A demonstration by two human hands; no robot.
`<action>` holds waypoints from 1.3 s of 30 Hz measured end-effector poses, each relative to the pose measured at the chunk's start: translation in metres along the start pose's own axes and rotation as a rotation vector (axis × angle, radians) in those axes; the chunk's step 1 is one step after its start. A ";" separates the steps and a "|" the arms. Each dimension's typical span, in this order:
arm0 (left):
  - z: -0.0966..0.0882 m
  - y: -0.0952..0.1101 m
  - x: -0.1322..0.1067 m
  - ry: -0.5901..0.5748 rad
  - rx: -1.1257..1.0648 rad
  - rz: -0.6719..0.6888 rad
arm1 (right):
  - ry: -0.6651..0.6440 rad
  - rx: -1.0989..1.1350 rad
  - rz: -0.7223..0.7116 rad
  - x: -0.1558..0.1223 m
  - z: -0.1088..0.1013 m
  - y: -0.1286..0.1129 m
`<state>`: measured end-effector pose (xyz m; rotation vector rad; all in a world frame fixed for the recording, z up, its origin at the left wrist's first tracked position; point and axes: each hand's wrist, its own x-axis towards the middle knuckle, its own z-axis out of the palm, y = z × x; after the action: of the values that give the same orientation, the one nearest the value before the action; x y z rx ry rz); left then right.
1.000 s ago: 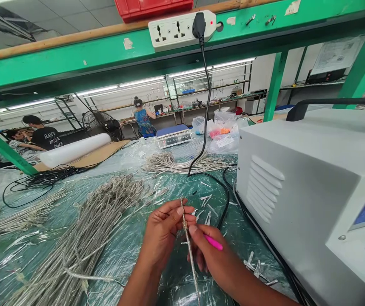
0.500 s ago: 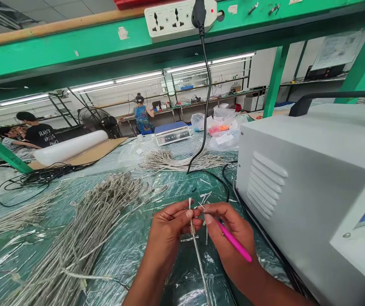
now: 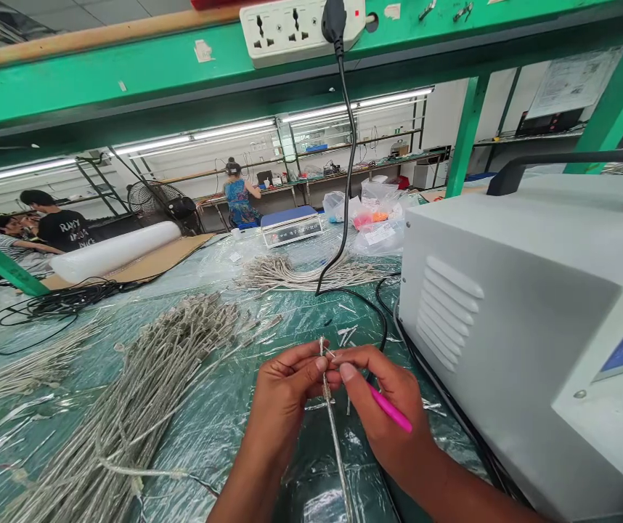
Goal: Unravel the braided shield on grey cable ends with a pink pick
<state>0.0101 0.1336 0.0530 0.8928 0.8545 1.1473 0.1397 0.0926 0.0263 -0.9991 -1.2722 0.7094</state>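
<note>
My left hand pinches the upper end of a thin silver braided cable that runs down toward me between both hands. My right hand grips a pink tool and its thumb and forefinger meet the cable's tip beside the left fingers. Both hands hover just above the green bench top covered in clear plastic film.
A large heap of similar silver cables lies left of my hands, a smaller bundle further back. A grey machine fills the right side. A black power cord hangs from a socket strip. Other people sit at far benches.
My right hand has moved up to the cable's tip and now pinches it next to the left fingers. The view has shifted down slightly.
</note>
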 end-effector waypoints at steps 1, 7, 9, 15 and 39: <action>0.000 0.000 0.000 0.004 0.005 -0.002 | -0.004 -0.005 -0.002 0.000 0.000 0.000; 0.000 -0.001 0.000 0.023 0.085 0.022 | 0.000 -0.019 0.030 0.000 0.000 -0.001; 0.000 -0.002 0.000 0.022 0.098 0.035 | 0.006 -0.029 0.033 0.001 0.000 -0.002; 0.001 -0.001 0.000 0.033 0.115 0.043 | 0.000 -0.017 0.020 0.000 0.001 -0.002; 0.002 -0.001 -0.001 0.072 0.212 0.066 | -0.020 -0.063 0.049 0.003 -0.001 -0.004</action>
<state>0.0121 0.1324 0.0532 1.0646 1.0259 1.1671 0.1410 0.0938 0.0310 -1.0804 -1.2982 0.7228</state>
